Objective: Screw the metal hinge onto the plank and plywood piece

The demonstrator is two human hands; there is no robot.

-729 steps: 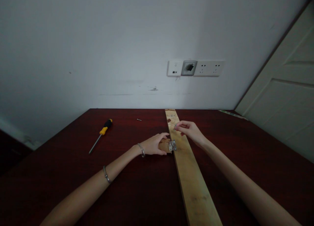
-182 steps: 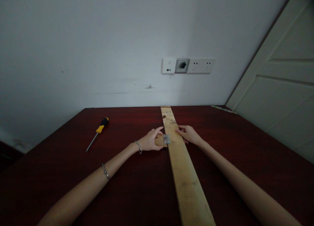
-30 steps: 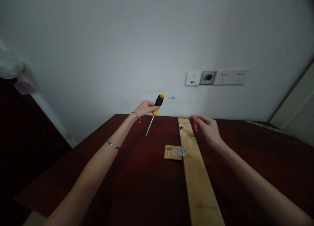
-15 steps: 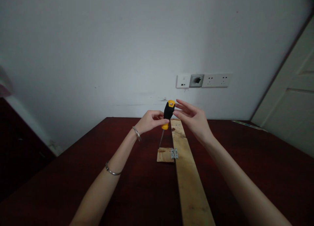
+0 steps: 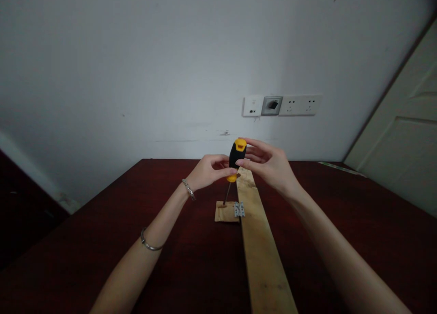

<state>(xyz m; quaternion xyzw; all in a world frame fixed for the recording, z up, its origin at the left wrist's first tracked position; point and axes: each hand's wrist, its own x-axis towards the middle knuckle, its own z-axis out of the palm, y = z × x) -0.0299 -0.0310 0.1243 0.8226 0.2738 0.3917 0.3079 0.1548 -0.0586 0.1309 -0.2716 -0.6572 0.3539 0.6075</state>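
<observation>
A yellow and black screwdriver [image 5: 235, 159] stands nearly upright, slightly tilted, between my two hands. My left hand [image 5: 215, 170] pinches the lower part of its handle. Against the upper handle, the thumb and fingers of my right hand [image 5: 268, 164] close from the right side. The shaft points down to a small wooden block [image 5: 225, 214]; whether the tip touches the wood I cannot tell. A silver metal hinge [image 5: 239, 209] bridges the block and a long wooden board [image 5: 264, 255], which runs from near the wall toward me.
Everything lies on a dark red table [image 5: 191, 264] set against a white wall. Sockets and switches [image 5: 282, 105] are mounted on that wall. A thin flat strip [image 5: 341, 169] rests near the far right table edge, beside a pale door [image 5: 406, 136].
My right hand has moved in, with its thumb now over the screwdriver handle. The shaft's lower end is now over the block rather than at its far edge. The view has shifted slightly.
</observation>
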